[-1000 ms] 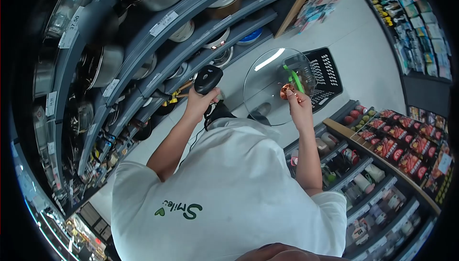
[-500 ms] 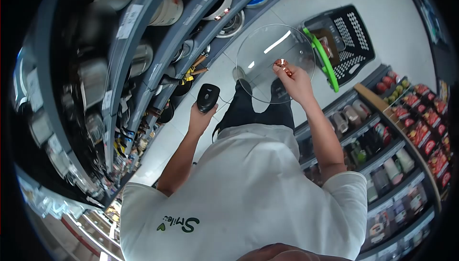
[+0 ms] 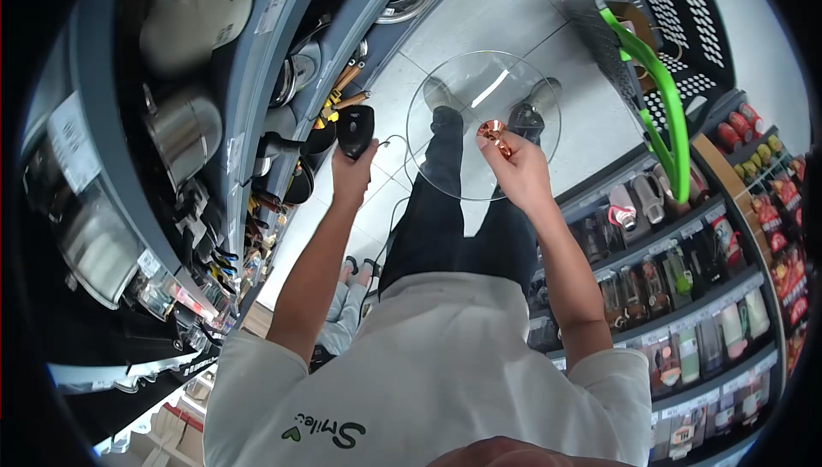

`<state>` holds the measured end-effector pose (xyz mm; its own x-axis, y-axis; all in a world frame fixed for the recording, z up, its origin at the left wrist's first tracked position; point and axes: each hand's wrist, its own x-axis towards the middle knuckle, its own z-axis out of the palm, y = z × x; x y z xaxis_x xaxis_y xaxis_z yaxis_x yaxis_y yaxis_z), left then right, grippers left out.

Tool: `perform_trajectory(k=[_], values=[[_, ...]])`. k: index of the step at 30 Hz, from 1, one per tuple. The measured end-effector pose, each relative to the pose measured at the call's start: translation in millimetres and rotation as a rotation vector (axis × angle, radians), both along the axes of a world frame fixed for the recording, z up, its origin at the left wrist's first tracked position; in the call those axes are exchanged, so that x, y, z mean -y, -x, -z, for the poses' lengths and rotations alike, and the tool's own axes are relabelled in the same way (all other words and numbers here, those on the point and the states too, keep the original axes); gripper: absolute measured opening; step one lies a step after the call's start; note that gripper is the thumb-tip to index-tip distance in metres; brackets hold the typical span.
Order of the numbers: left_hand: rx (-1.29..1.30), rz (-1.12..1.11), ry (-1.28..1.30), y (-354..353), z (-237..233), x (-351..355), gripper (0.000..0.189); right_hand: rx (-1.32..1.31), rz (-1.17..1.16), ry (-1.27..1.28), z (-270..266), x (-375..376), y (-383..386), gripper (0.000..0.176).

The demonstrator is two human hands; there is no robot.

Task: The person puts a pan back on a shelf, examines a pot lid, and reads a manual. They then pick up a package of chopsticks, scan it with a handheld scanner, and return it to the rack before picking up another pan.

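My left hand [image 3: 353, 178] is wrapped around a black handheld barcode scanner [image 3: 355, 130], whose head points up and away from me. A thin cable hangs near it. In my right hand [image 3: 522, 169] is a round clear glass pot lid [image 3: 445, 159], gripped by its shiny copper-coloured knob [image 3: 494, 135]. The lid is held out in front of my legs, and my shoes show through the glass. Scanner and lid are apart from each other.
Shelves with pots [image 3: 184, 133] and pans run along the left. A black shopping basket [image 3: 711, 47] with a green handle [image 3: 672, 116] stands on the floor at upper right. Shelves of bottles [image 3: 655, 283] lie to the right. Another person's legs [image 3: 344, 304] appear behind my left arm.
My view has shifted, and the basket now appears farther right. The scanner has risen slightly and turned in my left hand. My right hand still holds the lid. Another person's legs have come into view.
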<state>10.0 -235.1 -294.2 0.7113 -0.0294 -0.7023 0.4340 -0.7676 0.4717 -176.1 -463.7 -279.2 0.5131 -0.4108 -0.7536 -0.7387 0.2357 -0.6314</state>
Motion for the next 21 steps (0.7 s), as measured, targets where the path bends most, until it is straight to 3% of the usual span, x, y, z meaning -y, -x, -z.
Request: perform_trajectory(k=[4,10,11,14,18,21], values=[[0.185,0.369,-0.095,34.1,56.9,-32.8,0.033,-0.009,-0.075,0.039,39.1,9.0,-10.8,0.040],[0.081,0.516,-0.185,95.9,103.5,-45.2,0.025,0.121,-0.152,0.290,85.1,35.0,-37.7,0.036],[0.185,0.621,-0.178,104.9,114.9,-47.9,0.025,0.116,-0.150,0.314,89.8,39.1,-43.0,0.034],[0.209,0.794,-0.175,130.2,138.3,-57.4,0.041,0.166,-0.161,0.349,107.1,53.1,-56.0,0.033],[-0.005,0.977,-0.256,165.1,154.3,-68.6,0.059,0.204,-0.163,0.362,124.6,62.9,-67.2,0.032],[0.007,1.037,-0.219,175.3,159.8,-70.0,0.053,0.264,-0.159,0.366,134.9,68.5,-74.4,0.031]])
